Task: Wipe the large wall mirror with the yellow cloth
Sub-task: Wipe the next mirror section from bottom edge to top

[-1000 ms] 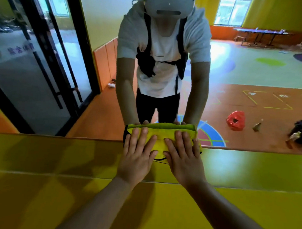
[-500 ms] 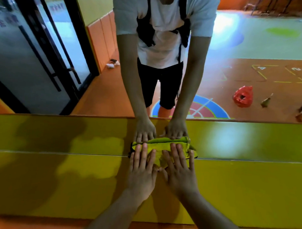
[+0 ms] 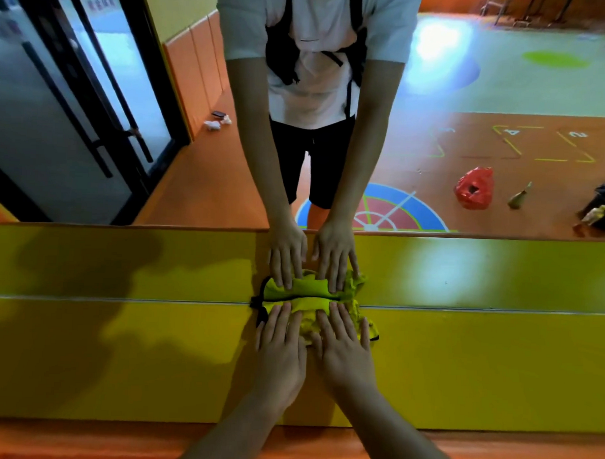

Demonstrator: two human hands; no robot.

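The large wall mirror [image 3: 470,98] fills the upper part of the head view, and its lower edge runs across the middle of the frame. The crumpled yellow cloth [image 3: 308,307], which has a dark trim, lies at that lower edge and partly over the panel below. My left hand [image 3: 280,345] and my right hand [image 3: 345,347] press flat on the cloth side by side, fingers pointing up. The mirror shows both hands, both arms and the cloth reflected just above the edge.
A yellow padded wall panel [image 3: 118,360] runs below the mirror, with orange floor [image 3: 81,441] under it. The reflection shows a black-framed glass door [image 3: 75,101] at left, and a red bag [image 3: 474,189] and a dark bag [image 3: 603,209] on the floor behind me.
Both hands have slid the cloth down the glass to the mirror's lower edge. The cloth has bunched up, and my view has tilted downward.
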